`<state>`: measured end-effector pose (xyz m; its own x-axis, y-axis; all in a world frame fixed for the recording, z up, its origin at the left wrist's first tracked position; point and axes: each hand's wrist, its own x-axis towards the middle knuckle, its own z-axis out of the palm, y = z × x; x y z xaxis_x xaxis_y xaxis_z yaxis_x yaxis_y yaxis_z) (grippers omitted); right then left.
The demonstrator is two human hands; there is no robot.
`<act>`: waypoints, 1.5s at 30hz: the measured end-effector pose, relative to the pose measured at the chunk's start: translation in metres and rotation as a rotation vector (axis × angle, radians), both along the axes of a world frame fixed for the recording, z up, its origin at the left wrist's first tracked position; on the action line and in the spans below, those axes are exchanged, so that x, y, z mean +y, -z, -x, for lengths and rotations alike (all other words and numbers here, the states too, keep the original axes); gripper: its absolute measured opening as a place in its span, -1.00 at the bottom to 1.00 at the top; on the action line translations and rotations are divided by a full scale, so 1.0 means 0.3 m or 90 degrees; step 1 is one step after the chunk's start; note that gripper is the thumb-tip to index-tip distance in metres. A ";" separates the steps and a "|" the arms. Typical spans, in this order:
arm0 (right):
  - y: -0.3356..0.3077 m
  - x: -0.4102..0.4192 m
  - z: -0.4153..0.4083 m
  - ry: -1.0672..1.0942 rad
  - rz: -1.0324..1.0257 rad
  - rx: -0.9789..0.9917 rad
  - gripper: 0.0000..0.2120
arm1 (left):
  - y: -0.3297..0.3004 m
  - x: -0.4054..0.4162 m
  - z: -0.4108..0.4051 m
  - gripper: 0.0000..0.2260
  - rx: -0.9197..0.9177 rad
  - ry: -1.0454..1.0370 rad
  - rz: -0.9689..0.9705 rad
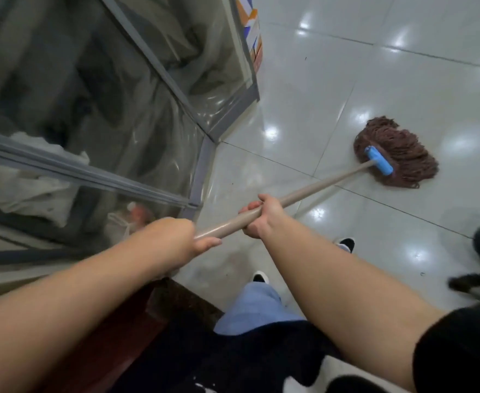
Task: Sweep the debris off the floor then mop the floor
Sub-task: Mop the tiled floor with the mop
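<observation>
Glass display case (137,114) at left, grey-framed, holding pale plastic bags and dark blurred items, too unclear to name. Beige mop handle (312,191) clamped in both grips: left hand (182,236) at the near end, right hand (261,214) just ahead. Brown string mop head (400,154) with blue clamp flat on glossy white tiled floor (403,66), right of the case's corner. Black shoes, blue trouser leg below. Dark objects at right edge.
</observation>
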<state>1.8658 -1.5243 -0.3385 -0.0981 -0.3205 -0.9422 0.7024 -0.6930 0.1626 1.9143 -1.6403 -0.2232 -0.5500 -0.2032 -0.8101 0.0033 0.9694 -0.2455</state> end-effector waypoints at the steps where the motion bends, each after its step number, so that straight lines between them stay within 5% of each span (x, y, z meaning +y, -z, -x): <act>1: -0.029 0.027 0.038 -0.004 0.017 0.012 -0.63 | -0.041 0.016 0.041 -0.51 -0.003 0.000 0.003; 10: -0.207 0.500 0.400 0.143 0.029 0.078 -0.67 | -0.223 0.418 0.413 -0.59 0.058 0.058 -0.053; 22: -0.191 1.100 0.762 0.346 -0.067 0.158 -0.67 | -0.122 0.938 0.884 -0.55 0.140 0.226 -0.177; 26: -0.083 1.289 0.852 0.299 -0.163 0.103 -0.75 | 0.077 1.147 1.027 -0.54 0.060 0.207 -0.241; 33: 0.062 1.404 0.969 0.176 -0.211 0.058 -0.52 | 0.324 1.296 1.373 -0.64 -0.084 0.269 -0.240; 39: 0.093 1.365 1.192 0.182 -0.217 0.012 -0.51 | 0.277 1.257 1.879 -0.57 -0.072 0.288 -0.172; 45: 0.129 1.410 1.369 0.248 -0.158 0.014 -0.49 | 0.231 1.453 2.068 -0.54 -0.174 0.308 -0.097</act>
<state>1.4552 -1.1014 -0.3771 -0.1871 -0.0210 -0.9821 0.3835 -0.9220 -0.0533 1.2940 -1.2046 -0.2926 -0.3183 0.1492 -0.9362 0.4988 0.8661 -0.0316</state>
